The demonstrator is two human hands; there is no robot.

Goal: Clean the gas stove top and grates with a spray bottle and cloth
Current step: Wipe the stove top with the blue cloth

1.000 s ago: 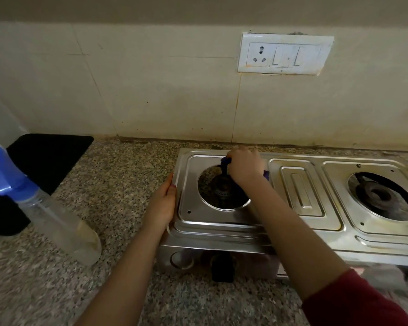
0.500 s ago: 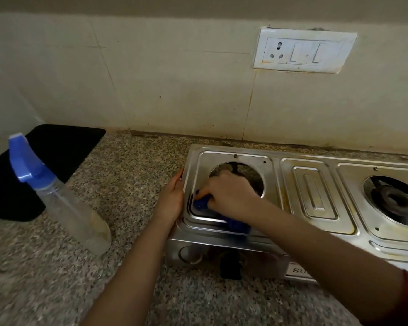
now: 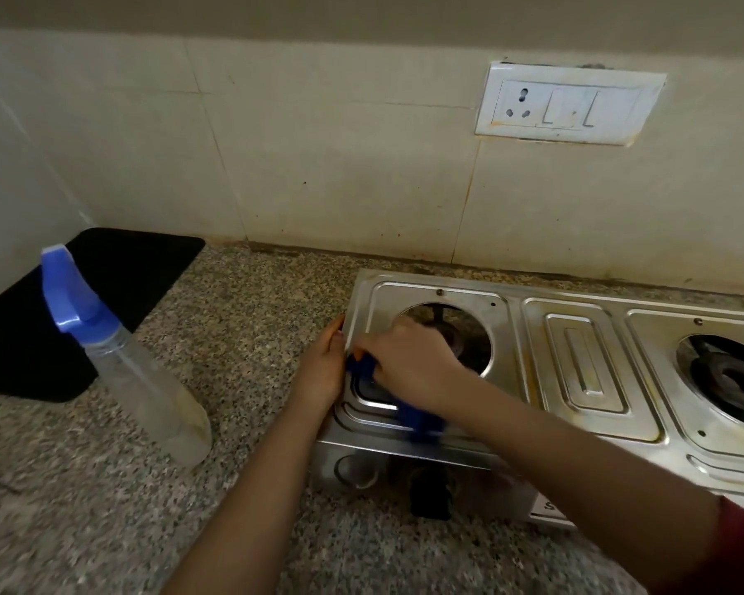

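Note:
A steel two-burner gas stove (image 3: 576, 371) sits on the speckled granite counter, its grates off and both burner wells bare. My right hand (image 3: 409, 362) presses a blue cloth (image 3: 417, 416) onto the front left corner of the stove top, beside the left burner opening (image 3: 460, 328). Part of the cloth trails toward the stove's front edge. My left hand (image 3: 323, 371) grips the stove's left edge. A clear spray bottle (image 3: 142, 380) with a blue trigger head stands on the counter to the left, apart from both hands.
A black mat (image 3: 39, 328) lies at the counter's far left corner. The right burner (image 3: 731, 375) sits dark in its well. A black knob (image 3: 430, 496) sticks out of the stove front. A white socket plate (image 3: 568, 103) is on the tiled wall.
My right hand has carried the blue cloth from the back of the left burner opening down to the stove's front left corner. My left hand stays on the stove's edge.

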